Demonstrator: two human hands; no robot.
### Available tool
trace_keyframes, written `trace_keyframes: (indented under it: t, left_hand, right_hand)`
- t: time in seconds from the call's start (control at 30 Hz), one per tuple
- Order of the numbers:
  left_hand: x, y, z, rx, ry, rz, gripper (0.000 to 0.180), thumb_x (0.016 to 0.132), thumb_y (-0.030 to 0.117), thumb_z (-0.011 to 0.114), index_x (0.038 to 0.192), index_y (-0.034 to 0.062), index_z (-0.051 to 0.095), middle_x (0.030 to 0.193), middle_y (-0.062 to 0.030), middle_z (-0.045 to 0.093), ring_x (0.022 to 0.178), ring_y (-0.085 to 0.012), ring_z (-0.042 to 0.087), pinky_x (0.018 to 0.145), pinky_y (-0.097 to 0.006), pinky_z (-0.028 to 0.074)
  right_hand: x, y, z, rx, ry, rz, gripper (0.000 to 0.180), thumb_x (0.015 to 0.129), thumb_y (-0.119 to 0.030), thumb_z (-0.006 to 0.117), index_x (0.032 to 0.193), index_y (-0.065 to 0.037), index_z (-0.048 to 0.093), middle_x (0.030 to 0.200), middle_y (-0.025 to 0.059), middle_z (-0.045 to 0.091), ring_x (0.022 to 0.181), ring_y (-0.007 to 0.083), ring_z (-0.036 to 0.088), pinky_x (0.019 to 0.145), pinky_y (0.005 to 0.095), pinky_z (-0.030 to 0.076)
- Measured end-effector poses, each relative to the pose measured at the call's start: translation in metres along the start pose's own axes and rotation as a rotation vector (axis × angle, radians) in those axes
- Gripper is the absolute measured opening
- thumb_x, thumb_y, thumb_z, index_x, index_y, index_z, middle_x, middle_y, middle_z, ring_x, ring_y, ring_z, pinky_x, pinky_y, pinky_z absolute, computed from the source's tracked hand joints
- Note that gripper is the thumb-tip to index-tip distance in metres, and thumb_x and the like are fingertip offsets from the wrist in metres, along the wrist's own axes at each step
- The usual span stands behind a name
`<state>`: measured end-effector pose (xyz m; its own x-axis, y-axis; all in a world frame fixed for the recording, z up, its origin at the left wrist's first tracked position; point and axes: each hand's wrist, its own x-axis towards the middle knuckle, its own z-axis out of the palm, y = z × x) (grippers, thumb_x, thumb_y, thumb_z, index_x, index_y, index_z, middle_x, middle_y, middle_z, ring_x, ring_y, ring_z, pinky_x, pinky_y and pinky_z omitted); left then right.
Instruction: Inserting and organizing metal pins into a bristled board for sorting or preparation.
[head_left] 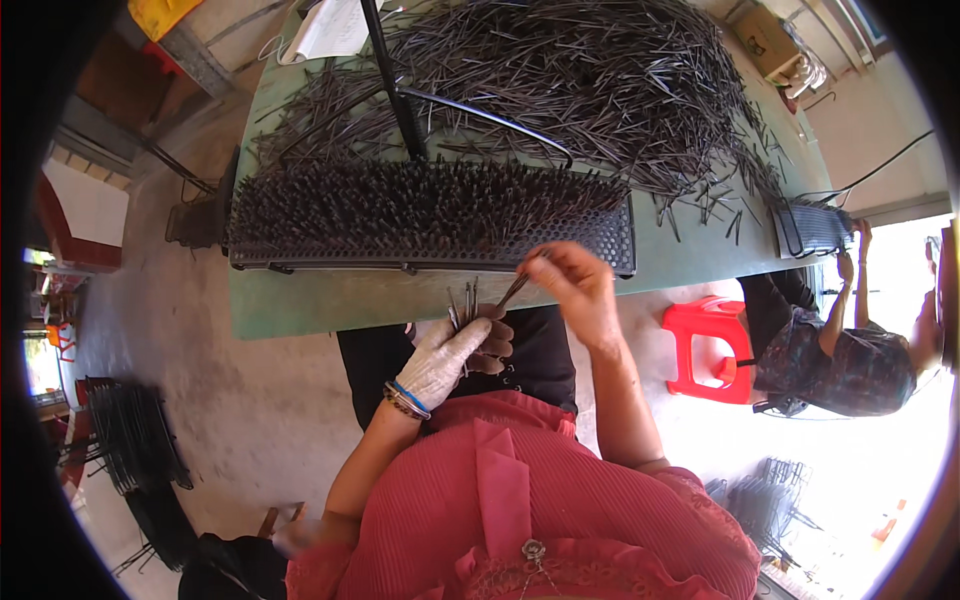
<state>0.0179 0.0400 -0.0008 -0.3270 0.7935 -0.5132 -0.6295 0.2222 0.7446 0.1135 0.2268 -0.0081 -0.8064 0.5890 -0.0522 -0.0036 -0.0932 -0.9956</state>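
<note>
My left hand point(440, 362), in a pale glove with brown fingertips, is closed around several thin dark metal rods point(468, 298) just in front of the table's edge. Pinched in the bare fingers of my right hand point(582, 292) is a dark rod or small bunch point(515, 290), slanting down toward the left glove; how many there are I cannot tell. Right behind both hands lies a long perforated metal rack point(603, 240), densely filled with upright dark rods point(400, 205). Bare holes show at its right end and along its front.
Loose rods point(590, 80) form a large heap on the green table point(285, 308). A black frame bar point(395, 85) rises behind the rack. To the right, another person point(835, 360) handles a second rack point(818, 228) near a red stool point(700, 350). Dark wire racks point(135, 440) stand at left.
</note>
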Motion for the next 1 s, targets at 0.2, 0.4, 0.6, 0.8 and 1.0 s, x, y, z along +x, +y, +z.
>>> trace_keyframes:
  t: [0.2, 0.4, 0.6, 0.8, 1.0]
  left_hand:
    - [0.005, 0.001, 0.001, 0.104, -0.039, -0.080, 0.036, 0.100, 0.029, 0.051, 0.124, 0.0027, 0.056, 0.092, -0.0019, 0.063, 0.063, -0.0050, 0.049, 0.050, -0.018, 0.034]
    - [0.009, -0.006, -0.003, 0.049, -0.010, -0.089, 0.029, 0.098, 0.020, 0.049, 0.117, -0.0004, 0.057, 0.082, -0.0003, 0.058, 0.061, -0.0045, 0.044, 0.049, -0.020, 0.031]
    - [0.007, -0.008, -0.008, 0.021, -0.009, -0.116, 0.027, 0.098, 0.020, 0.051, 0.116, 0.0012, 0.058, 0.092, -0.0049, 0.062, 0.066, -0.0050, 0.052, 0.054, -0.018, 0.042]
    - [0.009, -0.010, -0.011, -0.008, -0.062, -0.099, 0.029, 0.098, 0.020, 0.051, 0.117, -0.0001, 0.058, 0.093, -0.0051, 0.063, 0.067, -0.0050, 0.053, 0.055, -0.018, 0.043]
    - [0.008, -0.011, -0.012, 0.009, -0.046, -0.111, 0.030, 0.098, 0.021, 0.052, 0.118, 0.0000, 0.059, 0.093, -0.0048, 0.063, 0.067, -0.0050, 0.053, 0.055, -0.018, 0.043]
  right_hand:
    - [0.033, -0.019, -0.031, -0.311, 0.239, -0.249, 0.014, 0.093, -0.005, 0.064, 0.105, 0.003, 0.067, 0.093, 0.0065, 0.071, 0.090, 0.0101, 0.065, 0.083, 0.0236, 0.050]
    - [0.051, -0.006, -0.037, -0.377, 0.259, -0.324, 0.015, 0.092, -0.005, 0.066, 0.105, 0.002, 0.067, 0.093, 0.0068, 0.073, 0.089, 0.0101, 0.065, 0.084, 0.0242, 0.050]
    - [0.053, -0.003, -0.040, -0.449, 0.231, -0.362, 0.014, 0.092, -0.005, 0.066, 0.104, 0.002, 0.068, 0.094, 0.0067, 0.073, 0.090, 0.0100, 0.065, 0.084, 0.0239, 0.050]
    - [0.053, 0.003, -0.040, -0.424, 0.266, -0.352, 0.014, 0.091, -0.005, 0.067, 0.104, 0.001, 0.068, 0.092, 0.0066, 0.073, 0.090, 0.0099, 0.065, 0.083, 0.0238, 0.050]
    - [0.050, 0.007, -0.037, -0.492, 0.330, -0.367, 0.016, 0.089, -0.005, 0.068, 0.104, 0.000, 0.069, 0.092, 0.0064, 0.074, 0.089, 0.0116, 0.065, 0.086, 0.0262, 0.048]
